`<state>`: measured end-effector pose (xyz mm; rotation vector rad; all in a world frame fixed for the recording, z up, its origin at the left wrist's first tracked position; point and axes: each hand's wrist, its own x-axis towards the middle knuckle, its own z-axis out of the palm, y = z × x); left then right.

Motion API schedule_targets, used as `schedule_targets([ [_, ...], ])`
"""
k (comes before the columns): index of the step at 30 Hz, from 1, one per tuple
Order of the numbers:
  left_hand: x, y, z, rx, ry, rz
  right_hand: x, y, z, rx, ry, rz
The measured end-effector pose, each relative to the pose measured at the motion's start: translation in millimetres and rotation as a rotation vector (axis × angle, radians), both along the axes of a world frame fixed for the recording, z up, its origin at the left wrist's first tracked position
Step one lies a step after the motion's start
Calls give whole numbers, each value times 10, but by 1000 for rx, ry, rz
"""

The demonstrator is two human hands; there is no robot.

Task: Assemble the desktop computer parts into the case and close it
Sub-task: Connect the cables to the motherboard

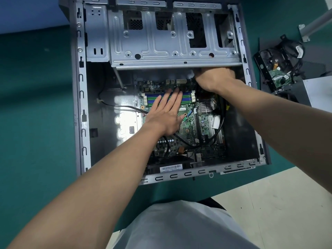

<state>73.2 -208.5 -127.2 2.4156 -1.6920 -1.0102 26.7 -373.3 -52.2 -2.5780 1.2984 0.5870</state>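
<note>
An open grey computer case (pixel 81 112) lies on its side on a green table. Inside it sits a green motherboard (pixel 195 121) with blue and green memory slots (pixel 186 97). My left hand (pixel 166 112) lies flat on the board, its straight fingers pressing across the memory slots. My right hand (pixel 213 78) reaches under the edge of the metal drive cage (pixel 161 44) at the board's far right corner. Its fingers are hidden under the cage beside black cables (pixel 220 126), and I cannot see whether it holds anything.
A hard drive in a black bracket with tangled cables (pixel 280 69) lies on the table to the right of the case. A grey panel (pixel 319 92) sits just below it. A black fan with a barcode label (pixel 170 168) sits at the case's near edge.
</note>
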Motion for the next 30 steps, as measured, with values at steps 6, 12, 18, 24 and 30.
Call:
schedule_targets([
  [6, -8, 1, 0, 3, 0, 2, -8, -12, -9, -7, 21, 11],
  [12, -6, -6, -13, 16, -3, 2, 29, 12, -17, 8, 10, -6],
  [18, -3, -2, -14, 11, -2, 2, 27, -51, -81, -2, -3, 41],
  [24, -10, -6, -15, 17, 3, 4, 22, -123, -104, 4, -5, 76],
  [30, -9, -3, -17, 11, 2, 6, 28, -112, -99, -34, 19, 131],
])
